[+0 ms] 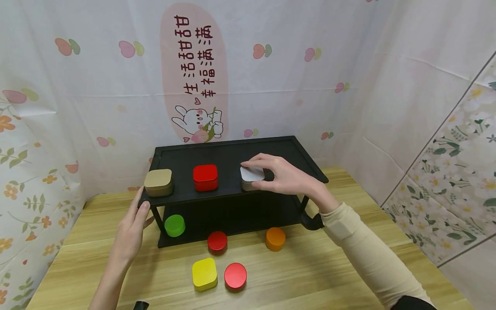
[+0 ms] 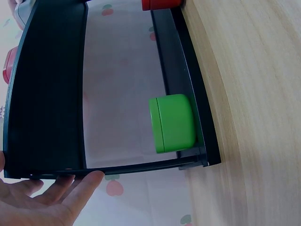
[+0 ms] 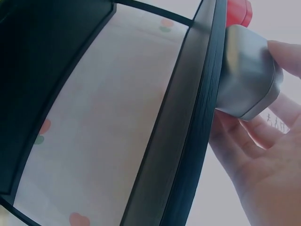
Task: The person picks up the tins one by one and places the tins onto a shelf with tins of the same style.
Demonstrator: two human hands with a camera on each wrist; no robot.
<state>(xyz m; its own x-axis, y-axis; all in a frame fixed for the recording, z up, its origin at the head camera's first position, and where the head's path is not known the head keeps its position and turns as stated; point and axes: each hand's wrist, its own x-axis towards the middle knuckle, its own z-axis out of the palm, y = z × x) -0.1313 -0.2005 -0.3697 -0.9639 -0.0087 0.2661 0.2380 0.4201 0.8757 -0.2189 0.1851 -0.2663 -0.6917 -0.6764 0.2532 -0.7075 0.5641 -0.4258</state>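
Note:
My right hand (image 1: 283,175) holds a silver square tin (image 1: 252,172) at the front of the black rack's upper shelf (image 1: 228,159), thumb on its near side and fingers over the far side. From below, the right wrist view shows this silver tin (image 3: 249,70) jutting past the shelf edge between thumb and fingers. At the rack's left end, my left hand (image 1: 129,230) touches the upper shelf's corner, its fingers (image 2: 84,188) along the side frame. Right beside that corner sits a gold square tin (image 1: 159,183). A red square tin (image 1: 206,177) stands between the gold and silver ones.
On the rack's lower level, a green tin (image 1: 175,225) stands at the left. In front, on the wooden table (image 1: 310,275), are a red round tin (image 1: 217,243), an orange round tin (image 1: 275,239), a yellow square tin (image 1: 204,274) and another red round tin (image 1: 235,276). Patterned curtain hangs behind.

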